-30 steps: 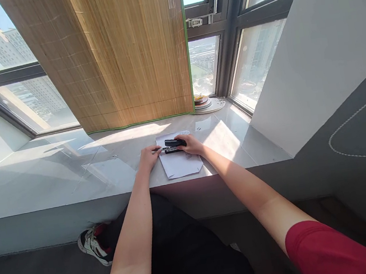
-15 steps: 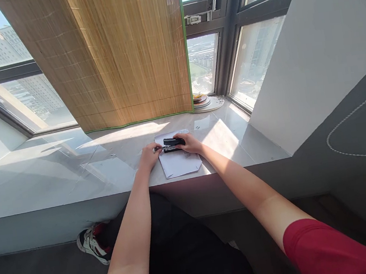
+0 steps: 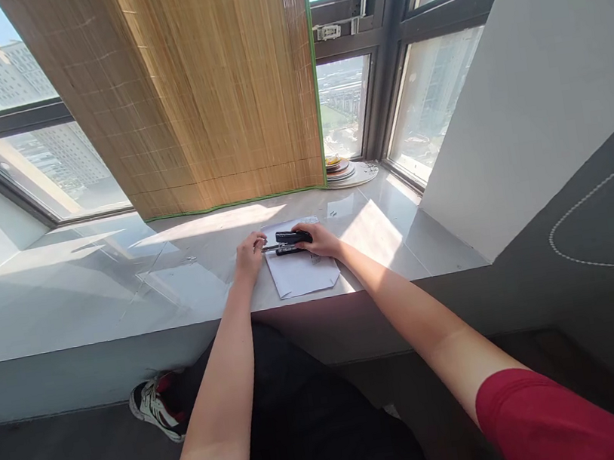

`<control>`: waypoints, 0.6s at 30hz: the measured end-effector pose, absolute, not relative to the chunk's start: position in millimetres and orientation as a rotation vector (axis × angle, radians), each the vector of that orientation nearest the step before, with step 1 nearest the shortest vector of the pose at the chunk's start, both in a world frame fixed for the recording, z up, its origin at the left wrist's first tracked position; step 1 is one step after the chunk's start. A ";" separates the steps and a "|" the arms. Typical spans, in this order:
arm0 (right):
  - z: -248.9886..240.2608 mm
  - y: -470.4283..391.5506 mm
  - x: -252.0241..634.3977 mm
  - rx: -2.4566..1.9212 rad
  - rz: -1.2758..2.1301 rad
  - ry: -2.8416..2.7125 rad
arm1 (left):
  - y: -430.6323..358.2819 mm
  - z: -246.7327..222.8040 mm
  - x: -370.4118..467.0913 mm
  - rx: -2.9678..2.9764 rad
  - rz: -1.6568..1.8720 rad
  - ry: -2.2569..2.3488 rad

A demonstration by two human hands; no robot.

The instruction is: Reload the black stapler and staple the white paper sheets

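Note:
A black stapler (image 3: 293, 237) lies across white paper sheets (image 3: 303, 275) on the window sill. Its upper arm is lifted off the base, and a thin metal tray (image 3: 271, 248) juts out at the left end. My right hand (image 3: 318, 240) is wrapped round the stapler's right end. Just beside the tray's left tip is my left hand (image 3: 250, 258), with fingers curled and thumb and fingertips slightly apart. Nothing can be made out between those fingertips; anything very small there would be too fine to see.
A bamboo blind (image 3: 219, 90) hangs behind the sill (image 3: 92, 290). Stacked plates (image 3: 341, 172) stand at its right back, by the window corner. A beaded cord (image 3: 586, 263) loops at the far right. Below the sill's front edge are my leg and a shoe (image 3: 155, 410).
My left hand has let go of the metal tray's end and lifted slightly up and left. My right hand still grips the stapler, which has barely moved.

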State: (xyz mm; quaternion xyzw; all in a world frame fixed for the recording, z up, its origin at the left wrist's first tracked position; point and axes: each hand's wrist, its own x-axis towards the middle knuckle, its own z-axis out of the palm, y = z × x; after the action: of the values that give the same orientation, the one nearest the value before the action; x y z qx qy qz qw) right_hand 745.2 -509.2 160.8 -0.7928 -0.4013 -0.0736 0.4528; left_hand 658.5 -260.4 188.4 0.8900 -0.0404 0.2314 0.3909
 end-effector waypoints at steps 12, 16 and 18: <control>161.7 -509.4 744.2 -1.956 -0.169 -0.982 | -255.1 182.8 664.9 2.225 0.572 -0.064; 161.5 -509.8 744.7 -1.947 -0.172 -0.993 | -254.0 183.0 664.8 2.270 0.565 -0.100; 161.6 -509.8 744.7 -1.959 -0.173 -0.985 | -254.7 181.7 664.6 2.318 0.562 -0.136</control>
State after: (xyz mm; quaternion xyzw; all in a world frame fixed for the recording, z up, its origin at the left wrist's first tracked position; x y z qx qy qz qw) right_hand 744.7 -509.8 161.6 -0.7938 -0.3989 -0.0702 0.4538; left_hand 664.6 -254.7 181.7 0.9023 -0.0530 0.2188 0.3676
